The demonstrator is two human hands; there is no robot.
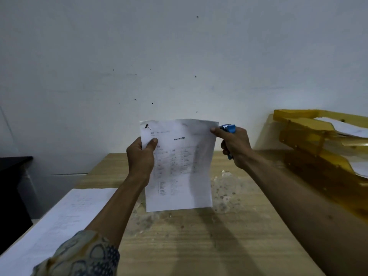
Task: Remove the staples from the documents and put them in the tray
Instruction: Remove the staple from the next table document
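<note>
Position: the document (179, 166) is held upright in the air above the table (199, 246), well apart from the yellow tray (310, 136) at the right.

Grip: the left hand (140, 156) grips the sheet's left edge, thumb on the front and fingers curled behind. The right hand (236, 146) pinches the top right corner with the thumb while its fingers are curled round a blue staple remover (229, 128).

Risks:
- The right hand does two jobs at once, so the tool may slip or the corner may crease or tear.
- A dark mark (147, 126) sits at the top left corner. I cannot tell whether a staple remains there, and filing unchecked could leave one in.
- If unbound, loose pages may fan out and drop on the way to the tray.
- A freed staple could be lost on the flecked table.

Writing: the document carries printed rows and a bold heading, all too blurred to read. No brand is legible on the tool. A pile of papers (59, 220) lies at the left, its print faint.
</note>
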